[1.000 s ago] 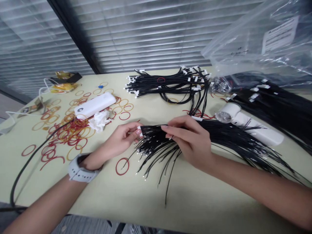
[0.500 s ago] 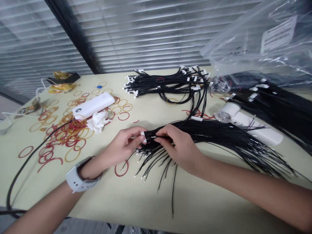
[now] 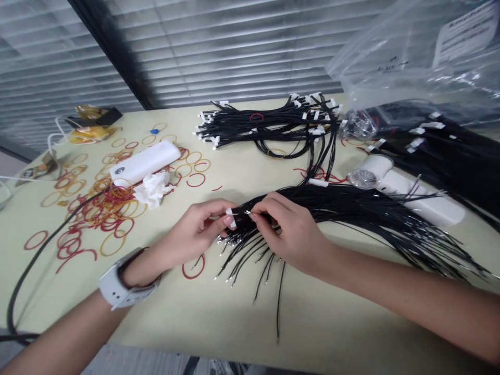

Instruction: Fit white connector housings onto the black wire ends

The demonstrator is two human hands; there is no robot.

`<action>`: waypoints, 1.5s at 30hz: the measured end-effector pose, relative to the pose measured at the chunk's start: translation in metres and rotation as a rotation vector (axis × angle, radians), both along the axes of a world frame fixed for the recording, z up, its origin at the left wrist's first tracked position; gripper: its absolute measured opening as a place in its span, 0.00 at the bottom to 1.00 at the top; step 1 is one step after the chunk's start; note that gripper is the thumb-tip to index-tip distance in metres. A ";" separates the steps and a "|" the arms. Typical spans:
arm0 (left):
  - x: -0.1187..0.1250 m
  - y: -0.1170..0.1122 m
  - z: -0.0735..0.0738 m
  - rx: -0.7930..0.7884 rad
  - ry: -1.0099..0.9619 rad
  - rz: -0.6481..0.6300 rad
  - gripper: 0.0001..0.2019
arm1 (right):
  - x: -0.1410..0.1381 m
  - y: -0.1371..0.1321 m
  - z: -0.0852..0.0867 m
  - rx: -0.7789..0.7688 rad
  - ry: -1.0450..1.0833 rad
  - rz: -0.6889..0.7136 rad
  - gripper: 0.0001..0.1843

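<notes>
My left hand (image 3: 201,229) pinches a small white connector (image 3: 231,217) between thumb and fingers. My right hand (image 3: 291,229) is closed on a thin black wire whose shiny metal terminal (image 3: 247,212) sticks out toward the connector, a short gap from it. Below and behind both hands lies a large bundle of black wires (image 3: 351,208), its bare metal ends fanned out at the near left. One wire (image 3: 278,307) hangs apart toward the front of the table. A red rubber band (image 3: 194,266) lies beneath my left hand.
Loose red and yellow rubber bands (image 3: 94,219) surround a white power bank (image 3: 144,162) and crumpled tissue (image 3: 153,189) at left. Finished-looking cables with white connectors (image 3: 242,125) lie at the back. A white handheld fan (image 3: 422,200) and clear plastic bag (image 3: 390,67) are at right.
My right fingertips have shifted slightly, and a metal terminal now shows clearly between the hands. My left hand keeps its pinch on the connector. The view has tilted a little.
</notes>
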State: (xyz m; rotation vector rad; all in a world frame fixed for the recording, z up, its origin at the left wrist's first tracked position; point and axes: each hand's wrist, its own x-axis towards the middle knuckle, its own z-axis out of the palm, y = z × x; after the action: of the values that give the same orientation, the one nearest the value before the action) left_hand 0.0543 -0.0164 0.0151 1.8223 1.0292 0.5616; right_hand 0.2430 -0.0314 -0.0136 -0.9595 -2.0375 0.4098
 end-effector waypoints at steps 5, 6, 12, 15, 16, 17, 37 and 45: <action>0.000 0.000 0.000 0.003 0.005 -0.001 0.10 | 0.001 0.000 0.001 0.031 -0.009 0.004 0.06; 0.000 0.000 0.000 0.003 0.010 0.000 0.10 | 0.001 0.000 0.001 0.035 -0.013 0.005 0.07; 0.000 -0.002 0.002 0.013 0.034 0.005 0.10 | 0.001 0.000 0.001 0.070 -0.041 0.016 0.08; 0.000 -0.002 0.002 0.016 0.041 0.012 0.10 | 0.002 0.000 0.001 0.081 -0.063 0.021 0.08; 0.000 -0.001 0.002 0.019 0.040 0.010 0.10 | 0.002 0.000 0.001 0.085 -0.070 0.023 0.09; 0.000 -0.001 0.003 0.023 0.041 0.008 0.10 | 0.002 0.000 0.001 0.088 -0.074 0.025 0.09; -0.001 0.000 0.004 0.066 0.077 -0.041 0.09 | 0.002 -0.001 0.001 0.116 -0.010 0.084 0.06; -0.001 -0.001 0.002 0.098 0.105 -0.053 0.10 | 0.002 0.000 -0.001 0.081 0.089 0.099 0.05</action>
State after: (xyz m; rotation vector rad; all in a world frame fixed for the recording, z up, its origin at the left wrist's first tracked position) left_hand 0.0530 -0.0169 0.0174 1.9774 1.0362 0.4962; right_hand 0.2453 -0.0316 -0.0142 -0.7801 -2.0102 0.4123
